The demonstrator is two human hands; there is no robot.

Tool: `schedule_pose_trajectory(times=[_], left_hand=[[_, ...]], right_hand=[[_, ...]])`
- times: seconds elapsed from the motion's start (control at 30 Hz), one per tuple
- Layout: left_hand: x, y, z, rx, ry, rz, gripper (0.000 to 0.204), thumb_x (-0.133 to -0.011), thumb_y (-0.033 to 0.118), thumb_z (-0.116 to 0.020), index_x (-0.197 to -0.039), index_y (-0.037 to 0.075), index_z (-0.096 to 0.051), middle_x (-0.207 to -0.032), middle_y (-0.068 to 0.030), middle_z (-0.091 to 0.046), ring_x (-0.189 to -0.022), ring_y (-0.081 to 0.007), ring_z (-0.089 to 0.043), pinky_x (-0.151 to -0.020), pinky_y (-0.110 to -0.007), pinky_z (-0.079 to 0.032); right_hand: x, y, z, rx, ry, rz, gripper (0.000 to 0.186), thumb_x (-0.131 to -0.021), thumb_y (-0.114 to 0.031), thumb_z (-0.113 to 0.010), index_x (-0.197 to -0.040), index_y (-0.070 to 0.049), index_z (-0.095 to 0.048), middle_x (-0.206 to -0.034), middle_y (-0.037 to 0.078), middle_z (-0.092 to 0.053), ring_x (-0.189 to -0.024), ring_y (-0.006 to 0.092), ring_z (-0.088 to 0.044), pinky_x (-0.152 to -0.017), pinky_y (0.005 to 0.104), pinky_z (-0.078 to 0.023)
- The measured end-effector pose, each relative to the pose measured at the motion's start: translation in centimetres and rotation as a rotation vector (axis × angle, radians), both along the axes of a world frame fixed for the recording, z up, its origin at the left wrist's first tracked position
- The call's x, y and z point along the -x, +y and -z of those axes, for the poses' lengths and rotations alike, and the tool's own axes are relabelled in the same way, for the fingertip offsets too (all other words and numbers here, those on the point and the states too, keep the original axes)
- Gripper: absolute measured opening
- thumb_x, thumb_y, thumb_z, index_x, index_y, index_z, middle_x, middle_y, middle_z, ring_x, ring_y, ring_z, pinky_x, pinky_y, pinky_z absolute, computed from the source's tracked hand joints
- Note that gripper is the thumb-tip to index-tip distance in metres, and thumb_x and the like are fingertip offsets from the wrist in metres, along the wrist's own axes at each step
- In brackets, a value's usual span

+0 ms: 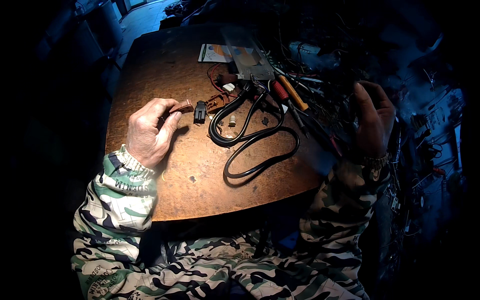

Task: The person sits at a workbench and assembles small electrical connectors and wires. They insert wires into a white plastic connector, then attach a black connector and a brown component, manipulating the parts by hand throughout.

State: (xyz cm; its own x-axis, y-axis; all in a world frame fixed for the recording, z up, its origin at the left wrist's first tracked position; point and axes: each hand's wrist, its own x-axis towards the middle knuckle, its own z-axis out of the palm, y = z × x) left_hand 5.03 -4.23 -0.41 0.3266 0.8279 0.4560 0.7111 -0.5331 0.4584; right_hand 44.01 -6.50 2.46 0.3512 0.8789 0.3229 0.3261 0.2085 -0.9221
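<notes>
My left hand [150,130] pinches a small brown plastic piece [184,106] above the left part of the wooden table [145,75]. Just right of it lie a black plug part [200,112], an opened brown housing [216,102], a small pale cylindrical part [232,121] and a looped black cable [250,172]. My right hand [372,115] is raised in shadow beside the table's right side, fingers loosely bent, with no object visible in it.
A red-handled tool [280,91], a yellow-orange tool [294,93], a clear plate [247,55] and a printed card [212,52] lie toward the back. Tangled wires and clutter [310,60] fill the dark right side. A tiled floor shows beyond.
</notes>
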Motion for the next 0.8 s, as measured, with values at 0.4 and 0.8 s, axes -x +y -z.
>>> schedule_pose_trajectory(times=[0.4, 0.8], left_hand=[[0.2, -0.1, 1.0, -0.018, 0.223, 0.041, 0.021, -0.078, 0.006, -0.075, -0.096, -0.003, -0.068, -0.106, -0.0179, -0.066, -0.103, -0.034, -0.059, -0.09, -0.042, -0.05], [0.0, 0.0, 1.6, -0.013, 0.231, -0.006, 0.028, -0.081, 0.004, -0.071, -0.108, -0.002, -0.065, -0.106, -0.0177, -0.066, -0.103, -0.0352, -0.058, -0.091, -0.042, -0.048]], right_hand=[[2.4, 0.7, 5.2, 0.263, -0.518, -0.209, 0.022, -0.087, -0.012, -0.07, -0.099, 0.007, -0.071, -0.087, 0.021, -0.072, -0.08, 0.0221, -0.072, -0.072, 0.0323, -0.056], [6.3, 1.9, 5.7, 0.276, -0.529, -0.213, 0.023, -0.083, -0.015, -0.072, -0.093, 0.006, -0.071, -0.077, 0.017, -0.071, -0.07, 0.0223, -0.07, -0.066, 0.0347, -0.053]])
